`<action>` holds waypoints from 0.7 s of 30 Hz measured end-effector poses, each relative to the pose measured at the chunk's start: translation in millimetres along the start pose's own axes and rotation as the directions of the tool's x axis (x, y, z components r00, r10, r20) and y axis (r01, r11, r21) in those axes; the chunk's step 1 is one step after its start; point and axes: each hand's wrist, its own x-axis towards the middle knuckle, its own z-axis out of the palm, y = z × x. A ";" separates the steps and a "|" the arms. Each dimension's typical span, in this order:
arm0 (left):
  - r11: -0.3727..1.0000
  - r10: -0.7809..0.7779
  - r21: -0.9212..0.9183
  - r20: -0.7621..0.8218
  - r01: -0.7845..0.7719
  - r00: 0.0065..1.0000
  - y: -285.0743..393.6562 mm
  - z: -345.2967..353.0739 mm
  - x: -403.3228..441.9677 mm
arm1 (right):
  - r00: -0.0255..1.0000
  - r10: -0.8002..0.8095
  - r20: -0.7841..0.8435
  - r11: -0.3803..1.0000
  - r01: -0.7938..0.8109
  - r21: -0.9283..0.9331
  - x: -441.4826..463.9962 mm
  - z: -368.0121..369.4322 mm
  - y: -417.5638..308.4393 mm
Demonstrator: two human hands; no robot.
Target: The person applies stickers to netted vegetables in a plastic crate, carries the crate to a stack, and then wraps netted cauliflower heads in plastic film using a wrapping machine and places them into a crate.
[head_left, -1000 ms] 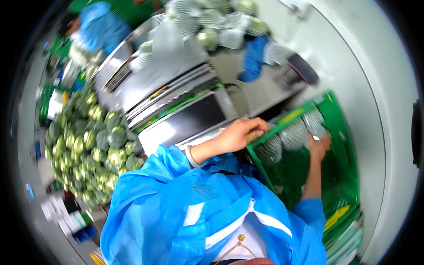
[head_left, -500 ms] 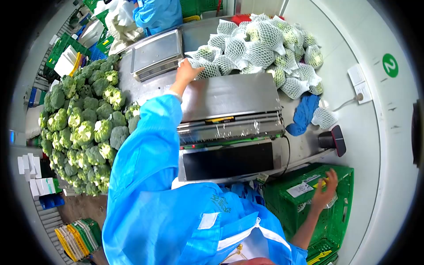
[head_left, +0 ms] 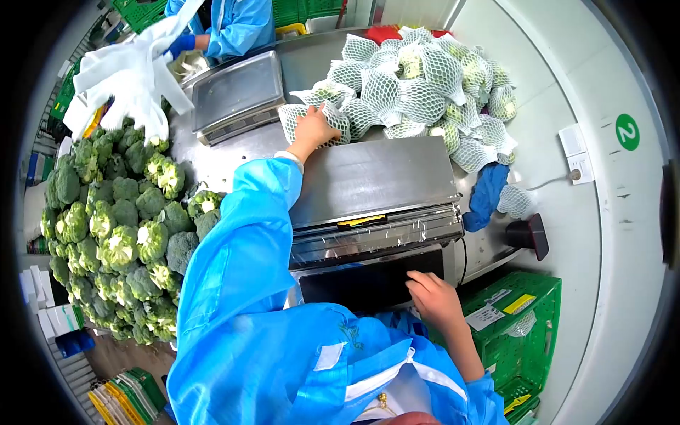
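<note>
**Left hand [head_left: 316, 129] on a netted vegetable [head_left: 338, 122], right hand [head_left: 433, 299] over a dark panel [head_left: 354, 287]**

Rests the left hand at the near left corner of the pile of netted vegetables [head_left: 418, 88], fingers spread over the net of the outermost one, directly beneath them. Touches it plainly; firmly clamped or merely laid there, cannot tell. Holds the right hand well apart from the left, closer to the body, fingers loosely extended and unclosed, above the panel's right end and well away from that netted vegetable.

Between the two hands, a steel plate [head_left: 372, 177], with rollers along its near edge. Just past the left hand, to the left, a flat-topped scale [head_left: 237, 88]. Farther left, beyond the sleeve, a heap of broccoli [head_left: 120, 234]. Off the plate's right end, a crumpled blue cloth [head_left: 486, 197], just beside a piece of white net [head_left: 517, 201]. Right of the right hand and lower, a green crate [head_left: 549, 333] bearing a white label [head_left: 484, 317] and a yellow label [head_left: 519, 304]. Farthest out, at upper left, a co-worker's blue-gloved hand [head_left: 183, 44] near a white plastic bag [head_left: 131, 74].
</note>
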 end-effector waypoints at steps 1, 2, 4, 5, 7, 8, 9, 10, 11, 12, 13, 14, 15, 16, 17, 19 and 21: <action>1.000 0.008 -0.010 -0.101 -0.009 0.995 1.2 -6.1 -8.1 | 0.999 -0.045 0.009 0.999 0.045 -0.018 8.7 -1.4 3.7; 1.000 0.013 -0.017 -0.198 -0.017 0.980 2.3 -12.6 -19.2 | 0.996 -0.090 0.020 0.995 0.091 -0.034 16.8 -3.5 6.8; 0.979 0.193 0.007 -0.347 -0.203 0.918 10.5 -33.0 -51.4 | 0.988 -0.150 -0.021 0.989 0.150 -0.009 33.0 -10.6 12.5; 0.957 0.286 0.071 -0.408 -0.282 0.867 18.4 -47.6 -71.6 | 0.986 -0.163 -0.046 0.986 0.164 0.023 42.9 -11.6 14.9; 0.889 0.445 0.146 -0.498 -0.434 0.744 26.0 -52.0 -116.6 | 0.967 -0.179 -0.183 0.975 0.199 0.098 66.0 -7.7 22.3; 0.842 0.512 0.155 -0.534 -0.517 0.673 30.1 -46.5 -137.7 | 0.941 -0.170 -0.294 0.966 0.218 0.137 79.9 0.3 29.6; 0.792 0.579 0.174 -0.517 -0.586 0.630 33.5 -33.0 -155.3 | 0.965 0.013 -0.261 0.929 0.085 0.360 93.4 6.2 34.3; 0.738 0.640 0.190 -0.502 -0.648 0.582 39.0 -21.0 -169.9 | 0.965 0.183 -0.186 0.828 -0.050 0.558 109.3 12.0 39.7; 0.730 0.641 0.136 -0.474 -0.669 0.603 56.7 -28.8 -183.9 | 0.967 0.169 -0.189 0.862 -0.052 0.504 127.2 17.8 46.3; 0.759 0.565 0.008 -0.503 -0.651 0.654 58.4 -26.5 -190.7 | 0.969 0.150 -0.195 0.894 -0.049 0.445 145.5 22.5 55.4; 0.771 0.487 -0.117 -0.526 -0.627 0.697 57.6 -24.3 -192.8 | 0.974 0.153 -0.167 0.885 -0.060 0.462 162.7 25.0 66.7; 0.765 0.409 -0.239 -0.537 -0.598 0.738 56.4 -25.4 -193.2 | 0.977 0.156 -0.142 0.875 -0.070 0.479 180.0 29.0 78.1; 0.707 0.239 -0.416 -0.620 -0.571 0.747 54.2 -29.1 -193.1 | 0.987 0.094 -0.131 0.834 -0.007 0.552 199.0 41.1 94.3; 0.724 0.129 -0.457 -0.646 -0.517 0.752 53.5 -43.5 -192.5 | 0.992 0.029 -0.124 0.783 0.054 0.620 219.3 56.4 112.7; 0.810 0.106 -0.403 -0.613 -0.426 0.783 51.6 -42.1 -181.6 | 0.992 -0.038 -0.124 0.721 0.113 0.684 236.4 64.1 123.7; 0.668 0.031 -0.679 -0.386 -0.306 0.922 41.1 -17.4 -151.6 | 0.989 -0.037 -0.145 0.659 0.133 0.740 255.2 75.1 115.0; 0.639 -0.054 -0.735 -0.340 -0.229 0.939 42.8 -8.4 -142.3 | 0.976 -0.042 -0.215 0.731 0.176 0.659 257.2 78.6 108.5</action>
